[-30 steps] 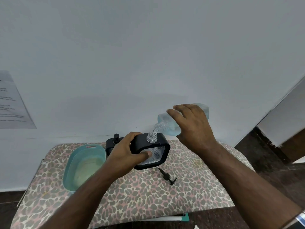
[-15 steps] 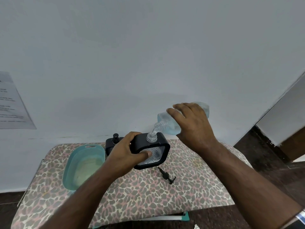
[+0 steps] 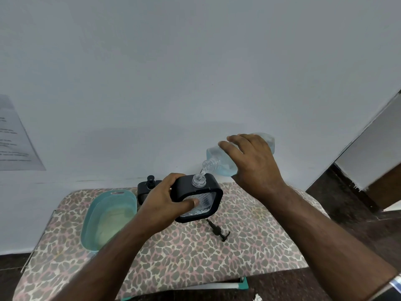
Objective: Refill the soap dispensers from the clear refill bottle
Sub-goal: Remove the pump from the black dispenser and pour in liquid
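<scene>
At frame centre, the left hand point(image 3: 165, 203) clasps the black dispenser point(image 3: 198, 197) while the right hand point(image 3: 252, 164) clasps the tilted refill bottle point(image 3: 219, 161), pouring into its neck.

left hand point(image 3: 168, 205): bare, no rings or glove | left forearm: bare, no sleeve in view | right hand point(image 3: 252, 165): bare, no rings | right forearm: bare up to frame corner | narrow striped white-and-blue band or cuff edge point(image 3: 396, 284) at right arm's upper end, kind unclear

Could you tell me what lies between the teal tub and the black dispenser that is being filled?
In the head view, the left hand gripping the black square dispenser, and behind it a second black pump-topped dispenser standing beside the teal oval tub.
</scene>
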A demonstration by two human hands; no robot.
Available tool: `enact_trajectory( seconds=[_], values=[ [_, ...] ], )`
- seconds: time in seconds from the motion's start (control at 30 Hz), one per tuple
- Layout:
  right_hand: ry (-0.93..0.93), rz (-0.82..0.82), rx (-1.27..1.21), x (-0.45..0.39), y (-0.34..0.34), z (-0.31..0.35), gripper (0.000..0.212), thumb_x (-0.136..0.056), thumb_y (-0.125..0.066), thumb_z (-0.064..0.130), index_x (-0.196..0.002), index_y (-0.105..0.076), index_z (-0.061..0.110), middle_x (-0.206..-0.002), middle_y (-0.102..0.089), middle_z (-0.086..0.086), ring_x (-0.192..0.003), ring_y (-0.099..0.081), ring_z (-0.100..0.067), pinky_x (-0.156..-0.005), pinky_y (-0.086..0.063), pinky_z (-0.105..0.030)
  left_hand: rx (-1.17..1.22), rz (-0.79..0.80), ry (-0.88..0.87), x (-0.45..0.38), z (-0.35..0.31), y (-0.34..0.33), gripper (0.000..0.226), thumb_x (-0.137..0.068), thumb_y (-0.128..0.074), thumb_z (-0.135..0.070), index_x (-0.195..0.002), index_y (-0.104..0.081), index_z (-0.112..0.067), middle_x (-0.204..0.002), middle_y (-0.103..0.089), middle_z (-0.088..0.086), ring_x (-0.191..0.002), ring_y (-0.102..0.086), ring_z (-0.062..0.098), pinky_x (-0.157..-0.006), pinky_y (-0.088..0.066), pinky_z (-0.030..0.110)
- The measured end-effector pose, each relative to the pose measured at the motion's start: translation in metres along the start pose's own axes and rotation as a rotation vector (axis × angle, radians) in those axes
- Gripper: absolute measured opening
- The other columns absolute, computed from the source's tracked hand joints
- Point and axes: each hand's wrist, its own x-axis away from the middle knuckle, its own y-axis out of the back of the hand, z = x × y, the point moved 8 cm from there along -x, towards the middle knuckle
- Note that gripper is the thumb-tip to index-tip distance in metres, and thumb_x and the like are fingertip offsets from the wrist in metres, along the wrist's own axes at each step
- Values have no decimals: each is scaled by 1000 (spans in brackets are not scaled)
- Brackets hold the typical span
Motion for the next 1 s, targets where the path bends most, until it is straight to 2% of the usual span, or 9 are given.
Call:
enact_trajectory(
  seconds=[0.23,0.43,0.63,1.0],
  values=[
    [1,-3,3,0,0,-1,66,-69,-83,8,-128,-56,19,-127,-66,-14,-116,-61,-36,-99,-45,-53,-10,-8,-3,0,-2,-1,47,-78,-87,-23,-113,-61,-42,-106,-76,-7,-95,-75,8,-87,-65,43],
    [-5,14,2,0,0,-2,70,-66,-84,8,-128,-56,19,-128,-65,-13,-117,-60,-36,-99,-45,-53,-5,-8,-8,-1,-3,-1,47,-79,-87,-18,-110,-62,-42,-104,-75,-17,-94,-75,6,-86,-65,42],
    [1,4,1,-1,-2,-2,65,-70,-81,6,-128,-56,19,-128,-66,-13,-117,-61,-36,-99,-45,-54,-5,-10,-14,-2,-5,-1,47,-80,-87,-19,-112,-62,-41,-105,-75,-8,-94,-74,6,-86,-65,40],
    [-8,7,5,0,-4,-2,64,-70,-81,7,-128,-57,19,-129,-66,-13,-117,-60,-35,-100,-45,-53,-13,-5,-15,-1,-6,-1,46,-81,-86,-18,-113,-60,-40,-107,-75,-6,-93,-74,5,-83,-66,36]
  ],
)
